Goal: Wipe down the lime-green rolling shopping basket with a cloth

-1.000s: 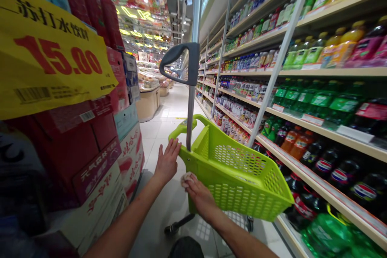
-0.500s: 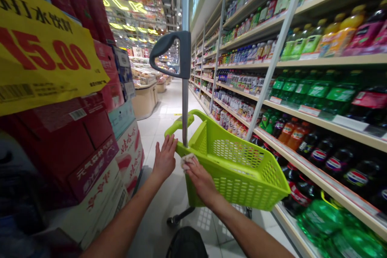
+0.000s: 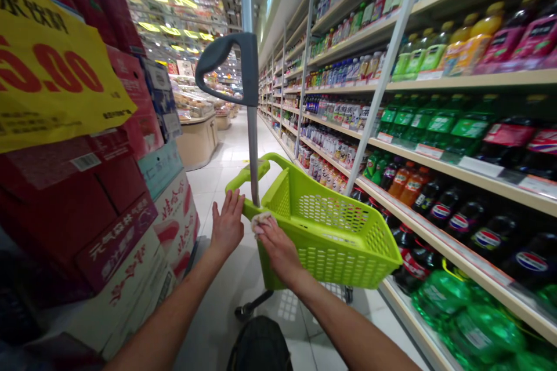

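A lime green plastic shopping basket (image 3: 343, 243) on wheels stands in the aisle in front of me, with nothing visible inside it. Its grey pull handle (image 3: 237, 64) rises on a metal pole (image 3: 253, 156) from the near rim. My left hand (image 3: 227, 225) lies flat, fingers stretched out, against the basket's near left corner. My right hand (image 3: 275, 245) is closed on a small whitish cloth (image 3: 260, 220) and presses it on the basket's near rim, just right of the pole.
Stacked red and white drink cartons (image 3: 113, 208) with a yellow price sign (image 3: 52, 81) crowd the left side. Shelves of bottled drinks (image 3: 435, 145) run along the right. The tiled aisle floor (image 3: 235, 151) stretches ahead to a wooden display counter (image 3: 198, 139).
My right hand with the cloth has slid up from the basket's lower near wall to its rim. The view has shifted, so the basket and handle sit further left in frame.
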Demonstrator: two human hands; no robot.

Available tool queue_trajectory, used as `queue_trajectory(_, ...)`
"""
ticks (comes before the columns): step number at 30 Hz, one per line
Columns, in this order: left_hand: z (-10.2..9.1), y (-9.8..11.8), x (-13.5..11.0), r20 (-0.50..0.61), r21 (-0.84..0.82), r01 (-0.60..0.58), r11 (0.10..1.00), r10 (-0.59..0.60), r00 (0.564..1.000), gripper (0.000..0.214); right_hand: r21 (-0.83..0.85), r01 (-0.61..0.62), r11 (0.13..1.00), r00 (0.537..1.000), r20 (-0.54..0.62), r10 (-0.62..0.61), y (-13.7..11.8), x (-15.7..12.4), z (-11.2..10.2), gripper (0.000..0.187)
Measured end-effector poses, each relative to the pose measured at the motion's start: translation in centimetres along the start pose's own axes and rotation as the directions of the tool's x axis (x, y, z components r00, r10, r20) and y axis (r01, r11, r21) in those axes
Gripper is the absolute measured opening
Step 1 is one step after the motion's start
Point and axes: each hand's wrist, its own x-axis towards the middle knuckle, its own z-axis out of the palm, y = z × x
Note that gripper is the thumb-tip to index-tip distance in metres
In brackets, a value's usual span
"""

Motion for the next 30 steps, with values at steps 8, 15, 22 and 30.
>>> queue_trajectory(8,1.6,2.8,-3.7,-0.073,-0.494,0.135,0.859,-0.195,0.978,0.057,0.168,-0.229,0.959,0.973,0.016,0.229,0.1,-5.6,-0.4,0.04)
queue_trajectory(15,3.7,9.9,-8.0,0.666,-0.745,0.645,-0.171,-0.257,0.701,0.041,0.563,-0.358,0.745,0.848,-0.138,0.511,1.6,-6.5,-3.9,0.041)
queue_trajectory(22,2.1,12.1,-8.3,0.759,-0.647,0.683,-0.339,-0.195,0.622,0.021,0.345,-0.301,0.889,0.935,-0.079,0.346,-0.1,-7.5,-4.3,0.051)
queue_trajectory(30,-1.4,7.4,-6.2,0.809,-0.555,0.762,-0.333,-0.003,0.588,0.02,0.088,-0.033,0.996,0.996,-0.074,0.04,-0.6,-3.9,-4.0,0.047)
